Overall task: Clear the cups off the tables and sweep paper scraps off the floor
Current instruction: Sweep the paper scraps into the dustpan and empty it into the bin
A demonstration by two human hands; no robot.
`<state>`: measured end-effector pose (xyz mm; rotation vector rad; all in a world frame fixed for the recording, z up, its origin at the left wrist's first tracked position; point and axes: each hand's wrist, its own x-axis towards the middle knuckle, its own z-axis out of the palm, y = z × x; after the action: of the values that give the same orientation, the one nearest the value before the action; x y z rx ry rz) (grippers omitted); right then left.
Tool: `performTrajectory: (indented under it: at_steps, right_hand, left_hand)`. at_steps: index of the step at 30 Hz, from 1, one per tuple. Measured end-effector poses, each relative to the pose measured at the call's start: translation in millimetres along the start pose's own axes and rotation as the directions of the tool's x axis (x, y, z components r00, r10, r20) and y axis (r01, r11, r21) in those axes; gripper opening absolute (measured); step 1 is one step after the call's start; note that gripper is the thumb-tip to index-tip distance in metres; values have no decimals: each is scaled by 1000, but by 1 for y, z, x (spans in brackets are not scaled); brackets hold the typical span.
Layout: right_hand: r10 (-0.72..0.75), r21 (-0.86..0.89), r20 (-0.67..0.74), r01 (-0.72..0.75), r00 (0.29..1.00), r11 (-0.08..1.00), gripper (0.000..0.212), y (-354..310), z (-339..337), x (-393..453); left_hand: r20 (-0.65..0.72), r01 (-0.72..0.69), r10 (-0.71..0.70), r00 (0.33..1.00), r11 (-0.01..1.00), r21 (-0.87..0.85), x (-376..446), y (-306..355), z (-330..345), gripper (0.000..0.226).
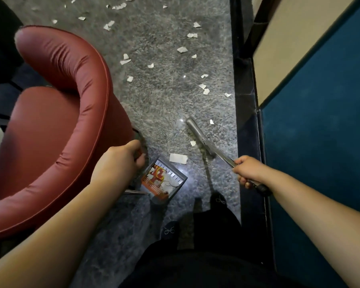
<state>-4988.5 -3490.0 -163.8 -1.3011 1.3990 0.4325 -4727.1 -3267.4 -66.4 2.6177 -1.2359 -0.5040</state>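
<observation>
My left hand (pixel 123 161) grips the handle of a grey dustpan (pixel 164 181), which sits on the speckled grey floor (pixel 164 96) and holds a red-and-orange wrapper and some white scraps. My right hand (pixel 247 169) grips the metal handle of a broom (pixel 197 134), whose head rests on the floor ahead of the pan. One larger white paper scrap (pixel 178 158) lies between the broom and the pan's mouth. Several small white scraps (pixel 182 49) are scattered across the floor further ahead.
A red upholstered armchair (pixel 56 113) fills the left side, close to my left hand. A blue panel (pixel 320 121) with a dark base runs along the right. My dark-clothed legs and shoes (pixel 195 235) stand below the dustpan.
</observation>
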Motion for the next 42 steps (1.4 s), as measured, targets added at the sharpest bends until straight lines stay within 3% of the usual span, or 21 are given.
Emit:
performTrajectory:
  at_steps: [3, 13, 20, 26, 29, 35, 40, 42]
  right_hand:
    - [10, -60, 40, -8, 999, 998, 15, -24, -26, 26]
    - [41, -369, 156, 20, 987, 929, 12, -68, -44, 84]
    - [63, -541, 258, 91, 964, 836, 27, -56, -22, 64]
    - [54, -654, 314, 175, 948, 736, 19, -37, 0, 26]
    - [68, -609, 367, 185, 928, 771, 17, -28, 12, 6]
    - [77, -445, 353, 95, 932, 891, 39, -18, 16, -19]
    - [77, -335, 331, 41, 941, 941, 25, -21, 4, -38]
    - [61, -293, 301, 31, 952, 956, 29, -22, -1, -44]
  left_hand:
    - [11, 39, -39, 999, 999, 35, 12, 13, 2, 17]
    - [-9, 78, -78, 997, 986, 150, 24, 37, 7, 17]
    - [-47, 45, -37, 998, 982, 182, 16, 39, 12, 19]
    - [-69, 40, -28, 997, 984, 173, 15, 34, 12, 20]
    - [-76, 43, -33, 997, 989, 143, 14, 28, 12, 19]
    - [-80, 44, -37, 996, 995, 91, 8, 13, 6, 18]
    - [-115, 46, -40, 993, 998, 52, 6, 6, -2, 15]
    - [-101, 52, -48, 994, 998, 35, 7, 6, -2, 14]
